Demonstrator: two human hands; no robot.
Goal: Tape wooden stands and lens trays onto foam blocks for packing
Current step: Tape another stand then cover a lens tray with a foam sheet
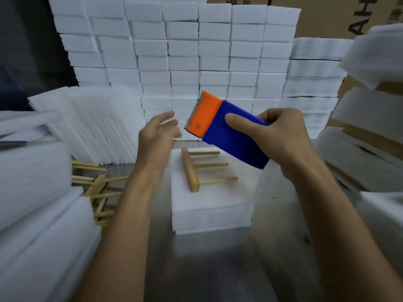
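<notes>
Matt white foam block (209, 205), pale bare-wood stand (194, 171), smooth blue/orange plastic tape cutter (226, 131), dull brushed-metal worktop (218, 269), brown cardboard boxes (327, 16)

Head-worn view, forward-down, close

We see two bare forearms with no sleeves in view. Our left hand (158, 136) and right hand (281, 138) wear no gloves, rings or watch.

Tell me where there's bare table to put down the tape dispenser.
Bare metal table lies in front of the foam block, between both forearms, and right of it. Left is crowded: loose wooden stands beside foam sheets.
</notes>
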